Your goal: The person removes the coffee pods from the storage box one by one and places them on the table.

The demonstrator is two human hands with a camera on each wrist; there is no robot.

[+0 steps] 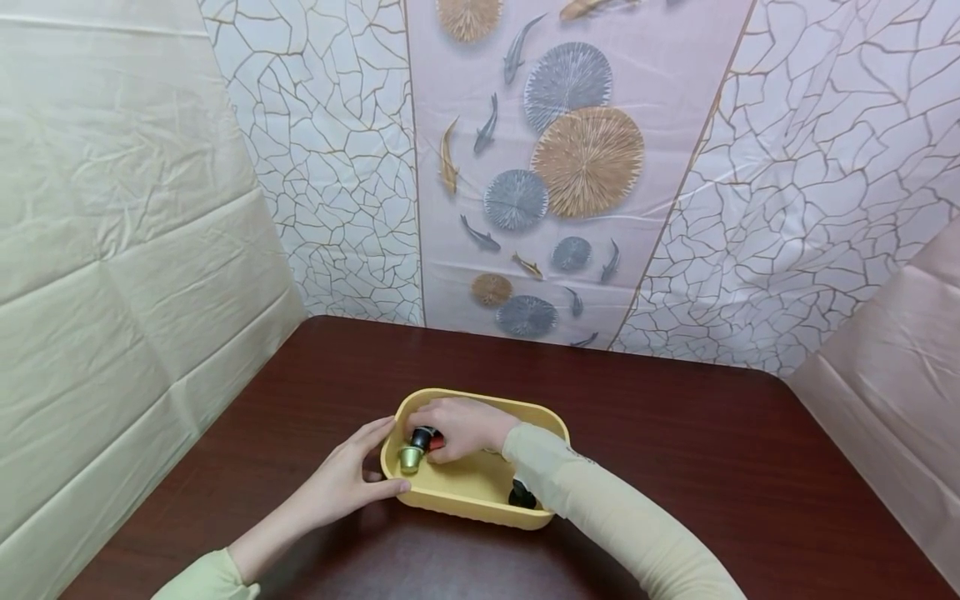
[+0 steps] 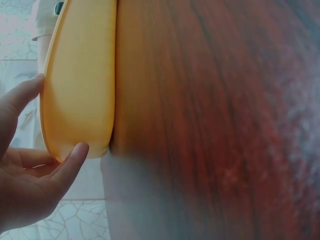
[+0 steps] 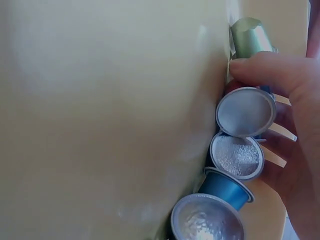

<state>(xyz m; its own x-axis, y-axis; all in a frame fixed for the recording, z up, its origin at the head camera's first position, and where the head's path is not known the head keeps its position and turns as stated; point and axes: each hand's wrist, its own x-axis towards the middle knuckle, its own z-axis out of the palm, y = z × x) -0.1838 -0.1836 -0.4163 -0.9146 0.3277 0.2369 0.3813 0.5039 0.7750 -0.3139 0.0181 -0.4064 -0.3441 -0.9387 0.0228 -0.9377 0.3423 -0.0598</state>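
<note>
In the head view a yellow oblong bin [image 1: 471, 505] stands on the table. The left hand [image 1: 341, 483] spans its left end; thumb and fingers, nearly straight, touch the near and far sides. The right hand [image 1: 467, 425] reaches inside at the left, thumb and curled fingers around a red coffee capsule [image 3: 234, 86], mostly hidden. A green-gold capsule [image 1: 410, 459] and a black one [image 1: 423, 438] lie beside its fingers. In the right wrist view, silver-lidded capsules [image 3: 246, 112] and a blue capsule [image 3: 226, 190] line up along the bin wall by the palm.
A black item [image 1: 521, 495] lies in the bin's near right corner, partly under the right sleeve [image 1: 600, 496]. The dark red-brown table [image 1: 720, 467] extends around the bin. Patterned cloth [image 1: 525, 167] hangs behind it, with pale cloth on both sides.
</note>
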